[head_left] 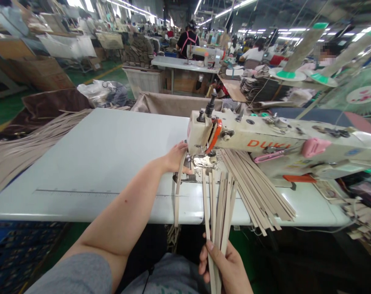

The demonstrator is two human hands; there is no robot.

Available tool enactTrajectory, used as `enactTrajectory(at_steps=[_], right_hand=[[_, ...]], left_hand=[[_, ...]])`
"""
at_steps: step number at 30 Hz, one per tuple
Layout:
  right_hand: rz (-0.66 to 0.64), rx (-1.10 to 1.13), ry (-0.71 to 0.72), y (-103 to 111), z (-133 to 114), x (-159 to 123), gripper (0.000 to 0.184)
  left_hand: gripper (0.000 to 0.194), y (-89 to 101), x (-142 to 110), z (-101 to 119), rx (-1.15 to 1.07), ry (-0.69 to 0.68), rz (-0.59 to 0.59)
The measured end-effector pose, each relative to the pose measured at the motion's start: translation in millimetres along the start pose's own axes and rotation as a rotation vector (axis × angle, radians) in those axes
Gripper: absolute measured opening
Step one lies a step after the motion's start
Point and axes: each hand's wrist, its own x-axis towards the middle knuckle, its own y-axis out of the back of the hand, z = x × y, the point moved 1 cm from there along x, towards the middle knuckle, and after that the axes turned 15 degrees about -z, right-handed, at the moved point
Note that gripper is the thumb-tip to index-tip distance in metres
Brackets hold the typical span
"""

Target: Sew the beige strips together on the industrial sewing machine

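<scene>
My left hand (pixel 175 158) lies flat by the needle area of a sewing machine (pixel 231 132), thumb and fingers stretched apart. A narrow beige strip (pixel 177 196) runs past it and hangs over the table's front edge. The machine head partly hides the fingertips. Below the front edge, my right hand (pixel 225 263) is closed around a bundle of beige strips (pixel 217 220), thumb on top. The upper ends of that bundle fan out toward the metal needle plate (pixel 203 162). Right of it, a thick spread of similar strips (pixel 255 185) lies under the machine arm.
The white table (pixel 81 159) has a printed ruler line along its front. Long strips (pixel 29 143) are heaped past its left edge. A blue crate (pixel 23 249) stands below. Thread cones (pixel 305 53) rise at the right. Behind are a fabric-lined bin (pixel 173 104) and co-workers at other machines.
</scene>
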Motion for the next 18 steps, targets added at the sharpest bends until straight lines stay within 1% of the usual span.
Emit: enactTrajectory(at_steps=[2, 4, 11, 14, 18], right_hand=[[-0.005, -0.007, -0.007, 1.4, 0.7, 0.8, 0.074], [-0.014, -0.01, -0.013, 2.5, 1.1, 1.6, 0.075], [-0.03, -0.036, -0.02, 2.3, -2.6, 3.0, 0.074], [-0.028, -0.052, -0.024, 1.5, -4.7, 3.3, 0.076], [-0.022, -0.051, -0.035, 1.9, -4.1, 4.3, 0.077]], left_hand=[[0.105, 2.1, 0.1, 3.5, -0.014, -0.001, -0.028], [0.099, 3.4, 0.4, 5.0, -0.021, 0.001, -0.025], [0.087, -1.1, 2.5, -5.7, -0.087, 0.091, 0.104], [0.084, -3.1, 3.6, -8.3, -0.116, 0.123, 0.167], [0.073, -3.7, 4.8, -6.2, -0.107, 0.161, 0.178]])
